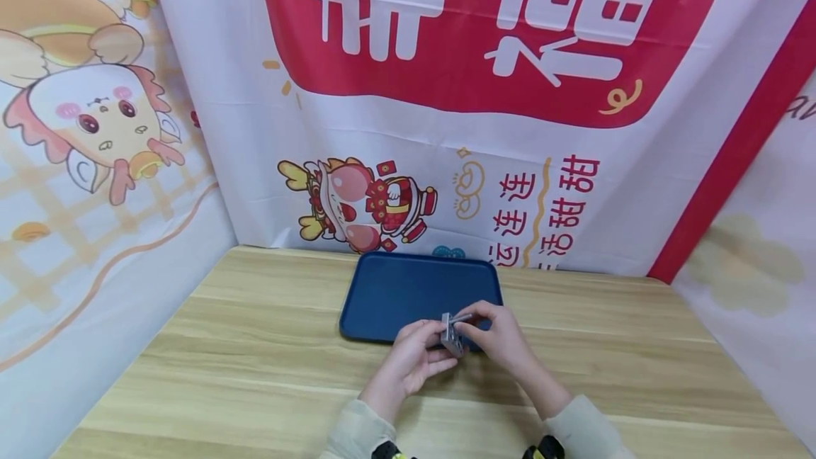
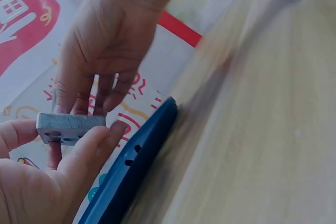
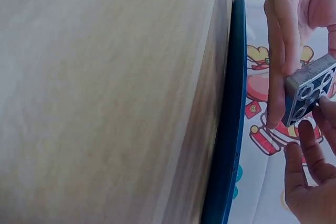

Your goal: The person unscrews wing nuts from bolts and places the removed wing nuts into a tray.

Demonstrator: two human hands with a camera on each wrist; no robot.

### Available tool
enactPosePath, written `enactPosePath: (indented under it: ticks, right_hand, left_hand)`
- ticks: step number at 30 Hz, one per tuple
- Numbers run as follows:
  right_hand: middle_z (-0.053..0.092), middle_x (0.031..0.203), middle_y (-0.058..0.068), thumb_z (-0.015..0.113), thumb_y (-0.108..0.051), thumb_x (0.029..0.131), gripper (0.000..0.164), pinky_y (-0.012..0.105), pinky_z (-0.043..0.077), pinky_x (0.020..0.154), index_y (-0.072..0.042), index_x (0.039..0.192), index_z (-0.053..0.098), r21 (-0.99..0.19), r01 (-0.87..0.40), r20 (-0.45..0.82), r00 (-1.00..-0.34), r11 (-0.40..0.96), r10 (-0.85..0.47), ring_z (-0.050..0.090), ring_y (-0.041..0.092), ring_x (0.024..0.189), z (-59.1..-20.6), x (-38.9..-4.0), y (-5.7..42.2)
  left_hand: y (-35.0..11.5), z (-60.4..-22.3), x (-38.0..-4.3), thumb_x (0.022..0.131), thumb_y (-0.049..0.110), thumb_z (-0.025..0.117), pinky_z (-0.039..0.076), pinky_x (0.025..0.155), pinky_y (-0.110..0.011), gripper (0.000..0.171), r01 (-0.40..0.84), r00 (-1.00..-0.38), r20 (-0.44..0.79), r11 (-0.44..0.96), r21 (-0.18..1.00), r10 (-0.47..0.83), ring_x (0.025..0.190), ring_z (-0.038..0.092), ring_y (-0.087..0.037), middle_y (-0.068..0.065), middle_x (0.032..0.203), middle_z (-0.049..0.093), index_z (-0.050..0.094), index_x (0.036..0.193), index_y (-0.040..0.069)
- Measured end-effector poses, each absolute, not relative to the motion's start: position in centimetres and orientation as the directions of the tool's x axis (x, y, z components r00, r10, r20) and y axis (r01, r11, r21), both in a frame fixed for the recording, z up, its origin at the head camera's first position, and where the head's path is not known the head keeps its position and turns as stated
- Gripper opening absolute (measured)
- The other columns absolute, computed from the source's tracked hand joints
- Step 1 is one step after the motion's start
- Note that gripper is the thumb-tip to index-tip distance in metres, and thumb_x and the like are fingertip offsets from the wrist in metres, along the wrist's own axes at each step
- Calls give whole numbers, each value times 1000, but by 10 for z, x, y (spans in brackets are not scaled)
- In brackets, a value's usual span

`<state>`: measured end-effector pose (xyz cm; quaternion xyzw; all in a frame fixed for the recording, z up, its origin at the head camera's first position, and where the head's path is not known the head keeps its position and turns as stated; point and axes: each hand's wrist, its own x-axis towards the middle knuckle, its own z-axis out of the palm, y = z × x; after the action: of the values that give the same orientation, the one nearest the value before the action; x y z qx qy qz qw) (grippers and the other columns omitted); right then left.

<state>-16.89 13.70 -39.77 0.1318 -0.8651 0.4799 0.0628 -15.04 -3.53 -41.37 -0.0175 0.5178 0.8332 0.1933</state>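
Note:
A small grey metal block (image 1: 451,340) with several round holes is held by my left hand (image 1: 413,363), thumb on one side and fingers on the other. The holes show on the block's face (image 3: 310,91) in the right wrist view. With thumb and fingertips my right hand (image 1: 500,335) pinches a thin silver pin (image 1: 462,317) at the block's upper part. Whether the pin sits in a hole cannot be told. In the left wrist view the right hand (image 2: 107,40) is above the block (image 2: 71,124), and its fingers hide most of the pin.
Below and behind the hands, a dark blue tray (image 1: 414,296) lies on the wood-grain table (image 1: 268,346). Printed cloth (image 1: 242,126) hangs behind the table and at both sides.

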Motion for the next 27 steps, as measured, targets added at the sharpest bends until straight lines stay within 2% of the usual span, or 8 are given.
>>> enactPosePath:
  ticks: [6, 10, 14, 18, 22, 27]
  right_hand:
    - [70, 91, 3, 74, -9, 88, 5, 30, 53, 78, -8, 92, 72, -794, -337, 256, -940, 507, -225, 61, 12, 85, -397, -167, 136]
    - [70, 91, 1, 72, -13, 91, 5, 31, 54, 78, -10, 90, 69, -793, -299, 199, -951, 531, -237, 62, 13, 85, -398, -165, 136]
    - [70, 91, -1, 71, -13, 92, 5, 30, 55, 78, -12, 89, 67, -786, -279, 162, -954, 552, -251, 63, 13, 86, -401, -163, 137]
    - [70, 90, -2, 72, -11, 91, 6, 26, 54, 77, -14, 88, 68, -764, -292, 158, -949, 575, -273, 63, 12, 86, -403, -161, 137]
    - [70, 88, -2, 72, -8, 90, 9, 22, 53, 71, -15, 86, 68, -731, -320, 151, -937, 603, -315, 63, 12, 83, -403, -160, 137]
    - [70, 86, -1, 72, -6, 88, 9, 21, 52, 66, -13, 86, 68, -679, -365, 116, -910, 637, -398, 63, 10, 79, -403, -161, 135]
  left_hand:
    - [-41, -414, -152, 100, 25, 53, 52, 94, -53, 40, -337, -914, -239, -286, 897, 329, 108, 68, -36, -28, 132, 60, 51, 129, -2]
    - [-44, -413, -153, 100, 33, 59, 55, 91, -50, 43, -346, -906, -273, -194, 918, 324, 100, 73, -28, -22, 122, 68, 56, 126, -1]
    - [-46, -415, -154, 96, 30, 66, 57, 88, -48, 35, -360, -903, -316, -113, 926, 290, 86, 74, -21, -12, 103, 75, 63, 115, 1]
    - [-48, -416, -155, 93, 26, 70, 59, 82, -43, 26, -370, -901, -345, -50, 928, 264, 75, 71, -15, -4, 87, 73, 67, 105, 4]
    - [-50, -416, -154, 92, 23, 71, 59, 72, -32, 23, -370, -896, -362, 17, 929, 256, 72, 71, -13, -4, 84, 73, 70, 102, 3]
    - [-52, -418, -153, 93, 18, 68, 53, 56, -21, 20, -355, -888, -378, 131, 925, 263, 64, 70, -10, -5, 79, 73, 72, 101, 1]
